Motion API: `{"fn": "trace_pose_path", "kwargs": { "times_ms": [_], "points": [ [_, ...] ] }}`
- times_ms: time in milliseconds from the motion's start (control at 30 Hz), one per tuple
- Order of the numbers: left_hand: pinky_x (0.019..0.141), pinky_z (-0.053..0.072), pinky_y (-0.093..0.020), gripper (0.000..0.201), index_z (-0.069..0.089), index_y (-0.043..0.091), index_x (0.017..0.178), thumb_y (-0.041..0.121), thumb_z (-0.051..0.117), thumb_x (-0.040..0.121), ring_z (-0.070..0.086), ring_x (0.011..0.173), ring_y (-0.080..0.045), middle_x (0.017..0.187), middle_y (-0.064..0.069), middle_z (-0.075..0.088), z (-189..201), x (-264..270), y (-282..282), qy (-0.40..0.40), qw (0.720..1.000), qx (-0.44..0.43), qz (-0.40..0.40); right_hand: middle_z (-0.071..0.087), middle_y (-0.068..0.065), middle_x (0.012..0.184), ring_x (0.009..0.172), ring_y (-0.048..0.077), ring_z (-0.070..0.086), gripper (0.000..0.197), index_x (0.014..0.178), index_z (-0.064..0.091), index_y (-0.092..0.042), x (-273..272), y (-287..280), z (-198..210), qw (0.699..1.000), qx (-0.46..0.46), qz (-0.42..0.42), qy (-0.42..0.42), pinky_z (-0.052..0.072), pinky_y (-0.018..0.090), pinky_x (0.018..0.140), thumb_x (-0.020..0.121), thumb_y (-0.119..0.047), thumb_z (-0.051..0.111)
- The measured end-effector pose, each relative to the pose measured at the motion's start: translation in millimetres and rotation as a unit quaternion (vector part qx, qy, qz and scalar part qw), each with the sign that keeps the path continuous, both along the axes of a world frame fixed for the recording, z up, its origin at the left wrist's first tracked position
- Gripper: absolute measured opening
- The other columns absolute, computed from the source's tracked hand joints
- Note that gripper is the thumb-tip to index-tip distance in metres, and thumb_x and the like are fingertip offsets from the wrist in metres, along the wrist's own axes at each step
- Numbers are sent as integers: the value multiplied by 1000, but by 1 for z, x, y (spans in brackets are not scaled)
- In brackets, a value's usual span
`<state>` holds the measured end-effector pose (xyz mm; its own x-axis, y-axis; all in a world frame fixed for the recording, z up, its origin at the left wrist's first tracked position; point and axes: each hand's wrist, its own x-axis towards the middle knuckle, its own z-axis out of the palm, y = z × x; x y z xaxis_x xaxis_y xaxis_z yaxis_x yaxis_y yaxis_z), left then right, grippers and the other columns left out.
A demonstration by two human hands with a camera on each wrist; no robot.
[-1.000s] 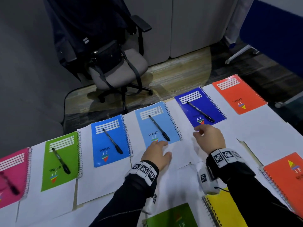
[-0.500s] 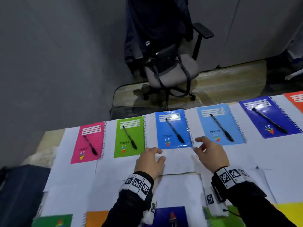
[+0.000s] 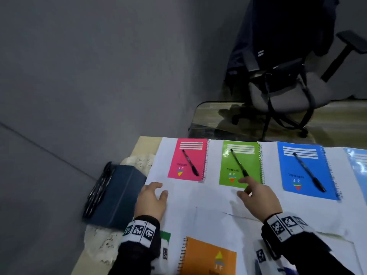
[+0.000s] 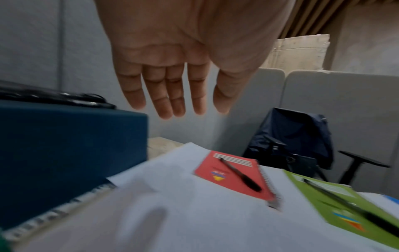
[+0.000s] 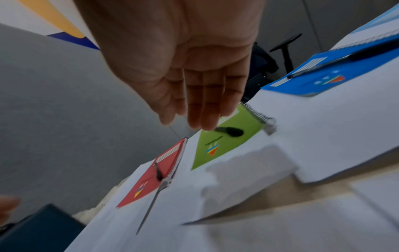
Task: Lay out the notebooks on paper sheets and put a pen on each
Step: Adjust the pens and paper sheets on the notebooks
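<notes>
A pink notebook [image 3: 187, 158], a green notebook [image 3: 239, 163] and a blue notebook [image 3: 305, 169] lie in a row on white paper sheets [image 3: 198, 197], each with a black pen across it: pen [image 3: 190, 162], pen [image 3: 239, 162], pen [image 3: 308, 171]. My left hand [image 3: 152, 197] hovers empty with straight fingers [image 4: 170, 100] over the sheet below the pink notebook [image 4: 233, 175]. My right hand [image 3: 256, 197] is also empty, with straight fingers [image 5: 205, 109] above the near edge of the green notebook [image 5: 228, 141]. An orange notebook [image 3: 208, 257] without a pen lies near me.
A dark blue box [image 3: 117, 197] with black pens [image 3: 99, 191] on its far side stands at the table's left edge, on a lace cloth [image 3: 99, 241]. An office chair [image 3: 282, 84] with a dark jacket stands beyond the table. A light blue notebook [image 3: 359, 161] is at the right margin.
Both hands and my view have slid left along the row, from the dark blue and light blue notebooks to the pink and green ones. The dark blue box has come into view.
</notes>
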<state>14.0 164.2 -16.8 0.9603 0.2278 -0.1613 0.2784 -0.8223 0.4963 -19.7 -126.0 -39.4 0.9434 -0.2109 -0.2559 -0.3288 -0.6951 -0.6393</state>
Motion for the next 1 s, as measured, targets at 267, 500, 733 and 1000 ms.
{"fn": "trace_pose_path", "kwargs": {
  "times_ms": [267,500,733,1000],
  "points": [
    [90,45,-48,37,56,2,124,9,60,88,49,113,-42,123,-25,49,3,32,118,-25,987,116,112,65,-8,80,75,16,56,26,114,60,-26,18,65,-9,999,0,39,24,45,28,67,88,-29,61],
    [86,45,-45,29,63,6,117,13,58,90,51,106,-40,112,-21,52,-5,50,158,21,978,177,108,66,-8,79,75,14,55,21,109,62,-25,25,88,-13,999,-6,23,30,43,26,66,88,-28,61],
    [85,48,-38,19,68,18,98,33,60,89,59,96,-30,105,-11,56,-3,58,162,60,978,181,79,65,-10,80,78,13,54,20,108,62,-27,29,107,-19,999,-12,12,32,41,25,66,88,-30,60],
    [72,42,-24,7,63,15,87,19,59,91,62,79,-21,82,-2,67,18,47,114,-5,1000,-25,0,65,-10,80,75,10,54,19,104,64,-28,28,127,-14,999,9,31,23,43,25,70,85,-28,63]
  ]
}}
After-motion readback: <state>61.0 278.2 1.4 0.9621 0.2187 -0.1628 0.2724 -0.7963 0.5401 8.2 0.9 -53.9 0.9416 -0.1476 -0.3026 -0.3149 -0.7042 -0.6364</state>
